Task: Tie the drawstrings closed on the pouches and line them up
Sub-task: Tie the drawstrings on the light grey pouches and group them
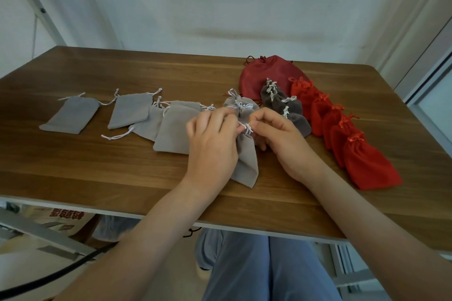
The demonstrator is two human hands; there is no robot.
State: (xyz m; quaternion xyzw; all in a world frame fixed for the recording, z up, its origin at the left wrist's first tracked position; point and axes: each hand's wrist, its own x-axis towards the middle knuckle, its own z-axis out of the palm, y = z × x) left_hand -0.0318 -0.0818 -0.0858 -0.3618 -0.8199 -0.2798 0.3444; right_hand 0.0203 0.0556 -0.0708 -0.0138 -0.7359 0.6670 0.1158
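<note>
Pouch: the light grey pouch (247,159) is resting on the desk (122,173), its neck between both hands.
Left grip (210,144): fingers are curling, pinching the white drawstring (245,127) at the neck.
Right grip (281,139): is pinching the same cord from the opposite side.
Method: I am advising pulling both ends evenly, keeping the neck gathered.
Writing: red characters (66,212) are showing under the desk; I am finding them unreadable.

light grey pouch (247,156) lying flat mid-desk, neck cinched with white drawstring (246,127). four open grey pouches (137,111) left, tied grey and red rows (342,129) right.
</note>
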